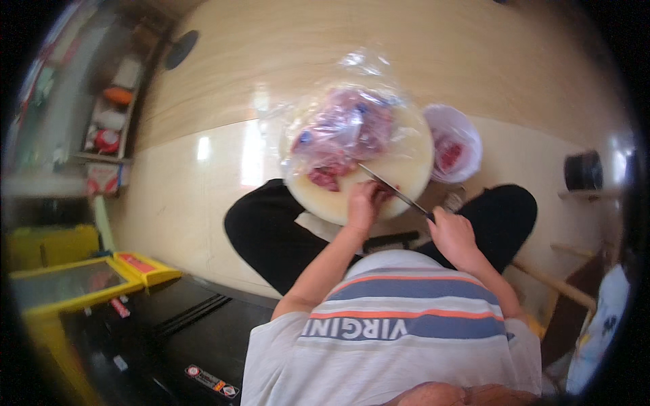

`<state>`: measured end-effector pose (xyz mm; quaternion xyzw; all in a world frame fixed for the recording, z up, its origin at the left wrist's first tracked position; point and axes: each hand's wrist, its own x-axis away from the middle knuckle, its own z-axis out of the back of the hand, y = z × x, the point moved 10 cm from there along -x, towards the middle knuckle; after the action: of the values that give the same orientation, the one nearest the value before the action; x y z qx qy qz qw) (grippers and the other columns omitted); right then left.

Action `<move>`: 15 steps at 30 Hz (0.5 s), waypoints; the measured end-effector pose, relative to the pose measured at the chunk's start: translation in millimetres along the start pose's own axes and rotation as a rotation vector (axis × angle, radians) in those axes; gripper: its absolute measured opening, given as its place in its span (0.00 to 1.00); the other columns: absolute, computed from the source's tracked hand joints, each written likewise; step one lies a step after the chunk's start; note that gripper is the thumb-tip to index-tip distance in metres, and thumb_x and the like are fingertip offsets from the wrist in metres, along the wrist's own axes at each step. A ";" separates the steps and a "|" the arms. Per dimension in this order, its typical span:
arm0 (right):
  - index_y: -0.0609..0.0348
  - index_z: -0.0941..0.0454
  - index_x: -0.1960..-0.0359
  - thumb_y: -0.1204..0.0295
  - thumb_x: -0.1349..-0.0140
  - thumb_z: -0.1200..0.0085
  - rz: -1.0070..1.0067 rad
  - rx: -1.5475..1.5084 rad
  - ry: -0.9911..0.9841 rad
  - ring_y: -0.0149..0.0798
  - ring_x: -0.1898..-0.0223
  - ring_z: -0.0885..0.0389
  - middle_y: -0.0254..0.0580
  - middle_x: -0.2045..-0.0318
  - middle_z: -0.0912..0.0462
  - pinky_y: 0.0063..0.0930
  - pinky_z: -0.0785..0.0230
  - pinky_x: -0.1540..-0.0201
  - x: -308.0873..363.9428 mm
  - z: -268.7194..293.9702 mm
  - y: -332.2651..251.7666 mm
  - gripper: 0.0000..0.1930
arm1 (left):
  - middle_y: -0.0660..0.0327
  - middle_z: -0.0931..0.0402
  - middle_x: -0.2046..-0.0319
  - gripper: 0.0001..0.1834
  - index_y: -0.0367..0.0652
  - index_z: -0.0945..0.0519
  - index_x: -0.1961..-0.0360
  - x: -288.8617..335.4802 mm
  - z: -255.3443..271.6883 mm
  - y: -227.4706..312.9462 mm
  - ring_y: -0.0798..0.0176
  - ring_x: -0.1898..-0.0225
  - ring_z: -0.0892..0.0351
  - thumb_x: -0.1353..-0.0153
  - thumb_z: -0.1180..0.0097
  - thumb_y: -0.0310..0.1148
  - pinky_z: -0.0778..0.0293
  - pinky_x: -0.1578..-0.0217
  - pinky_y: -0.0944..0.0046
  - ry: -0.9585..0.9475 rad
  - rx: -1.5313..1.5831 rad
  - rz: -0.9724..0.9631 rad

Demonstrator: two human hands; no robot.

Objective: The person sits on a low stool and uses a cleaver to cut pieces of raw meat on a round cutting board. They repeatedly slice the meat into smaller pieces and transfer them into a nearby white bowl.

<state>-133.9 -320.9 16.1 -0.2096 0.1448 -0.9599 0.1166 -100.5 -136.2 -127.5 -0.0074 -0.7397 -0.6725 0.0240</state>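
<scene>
A piece of raw red meat [380, 194] lies on the near part of a round, pale cutting board [413, 166], which rests across the seated person's lap between two knees in black trousers [271, 233]. The left hand [363, 203] presses down on this piece, its fingers [369, 190] curled together over the meat. The right hand [452, 233] is wrapped around the dark handle of a long knife [393, 189], fingers closed tight on it; the blade runs up and to the left across the board and meets the meat just beside the left hand's fingertips.

Farther back on the board lies a clear plastic bag [349, 125] holding more pinkish-red meat, crumpled and spilling beyond the board's far edge. A smaller chunk of meat [325, 178] sits at the bag's near side, a little to the left of the left hand.

Just to the right of the board, on the floor, stands a white bowl [453, 142] with pieces of red meat inside. The glossy cream floor [196, 196] spreads around the person. At the far left is a shelf [108, 128] with assorted items, and lower left a yellow-edged case [81, 281]. The person wears a striped grey, blue and orange shirt [399, 325].
</scene>
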 end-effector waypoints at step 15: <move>0.65 0.30 0.67 0.69 0.40 0.47 0.116 0.109 0.108 0.60 0.71 0.20 0.60 0.77 0.21 0.51 0.30 0.68 -35.4 -24.4 -15.9 0.10 | 0.64 0.21 0.68 0.14 0.46 0.17 0.62 15.7 -24.3 41.5 0.59 0.65 0.27 0.52 0.44 0.26 0.28 0.61 0.64 -0.013 -0.818 -0.355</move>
<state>-115.8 -290.4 -13.0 -0.1423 0.1105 -0.9679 0.1755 -113.8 -156.7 -83.3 0.1066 -0.4027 -0.9034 -0.1015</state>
